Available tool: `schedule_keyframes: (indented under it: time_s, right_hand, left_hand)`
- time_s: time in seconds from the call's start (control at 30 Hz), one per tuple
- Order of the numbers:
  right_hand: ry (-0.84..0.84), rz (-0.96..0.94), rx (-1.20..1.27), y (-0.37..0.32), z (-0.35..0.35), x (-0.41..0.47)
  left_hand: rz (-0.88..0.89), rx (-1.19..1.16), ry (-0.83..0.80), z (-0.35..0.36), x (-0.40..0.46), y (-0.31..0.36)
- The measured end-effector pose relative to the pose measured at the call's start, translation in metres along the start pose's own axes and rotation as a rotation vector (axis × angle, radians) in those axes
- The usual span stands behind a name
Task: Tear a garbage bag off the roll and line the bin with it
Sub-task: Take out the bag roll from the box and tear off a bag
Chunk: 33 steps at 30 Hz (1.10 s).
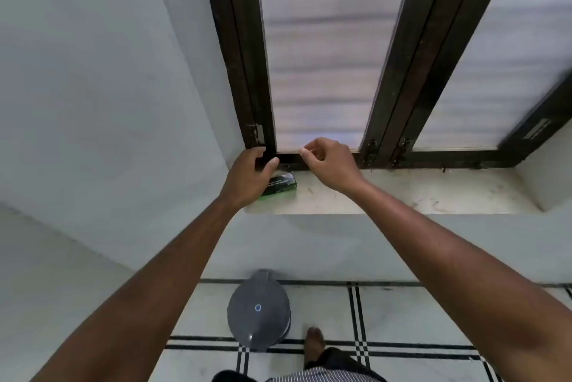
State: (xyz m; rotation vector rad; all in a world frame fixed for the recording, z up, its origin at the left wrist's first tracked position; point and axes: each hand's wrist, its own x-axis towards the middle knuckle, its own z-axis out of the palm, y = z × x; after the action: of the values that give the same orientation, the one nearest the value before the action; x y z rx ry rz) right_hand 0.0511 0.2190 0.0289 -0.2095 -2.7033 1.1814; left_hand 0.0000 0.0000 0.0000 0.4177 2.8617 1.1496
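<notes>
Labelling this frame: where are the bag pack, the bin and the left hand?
bag pack [283, 184], head view, green-and-black wrapper.
bin [258, 309], head view, closed grey lid.
left hand [250, 172], head view, back of hand.

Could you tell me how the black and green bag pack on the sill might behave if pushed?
The pack looks small, so probably light. It lies flat on the smooth sill, so it would likely slide, not roll.
</notes>
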Motion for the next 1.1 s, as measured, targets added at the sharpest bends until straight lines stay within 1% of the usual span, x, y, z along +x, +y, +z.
schedule_keyframes:
  time_s: [0.07,0.13,0.23,0.37,0.43,0.5,0.57,0.67,0.73,0.87,1.0,1.07,1.1]
  right_hand:
    - [-0.047,0.055,-0.006,0.009,0.014,0.013]
    - [-0.118,0.102,-0.02,0.021,0.033,0.019]
    - [-0.189,0.14,-0.006,0.039,0.059,0.031]
    - [-0.239,0.172,-0.05,0.06,0.085,0.039]
    - [-0.266,0.16,-0.089,0.068,0.095,0.042]
    - [-0.3,0.131,-0.147,0.074,0.102,0.046]
    - [-0.328,0.098,-0.224,0.08,0.108,0.049]
    - [-0.328,0.068,-0.241,0.084,0.108,0.052]
    - [-0.31,0.031,-0.209,0.09,0.11,0.053]
    - [-0.3,0.072,-0.048,0.099,0.11,0.049]
    - [-0.294,0.103,0.021,0.103,0.106,0.045]
    - [-0.291,0.111,0.035,0.104,0.103,0.043]
    - [-0.291,0.12,0.038,0.104,0.102,0.042]
  left_hand:
    - [-0.037,0.072,-0.05,0.015,0.014,-0.015]
    - [-0.086,0.158,-0.145,0.032,0.023,-0.035]
    - [-0.11,0.283,-0.239,0.06,0.042,-0.061]
    - [-0.136,0.557,-0.37,0.079,0.058,-0.078]
    - [-0.113,0.665,-0.384,0.084,0.064,-0.078]
    - [-0.055,0.707,-0.363,0.082,0.068,-0.073]
    - [0.006,0.612,-0.306,0.075,0.07,-0.065]
    - [0.045,0.201,-0.239,0.064,0.068,-0.047]
    - [0.055,0.035,-0.235,0.059,0.066,-0.036]
    - [0.033,0.008,-0.283,0.058,0.065,-0.031]
    - [0.06,0.007,-0.355,0.056,0.067,-0.028]
    - [0.086,-0.018,-0.337,0.055,0.07,-0.023]
    - [0.089,-0.023,-0.285,0.055,0.072,-0.018]
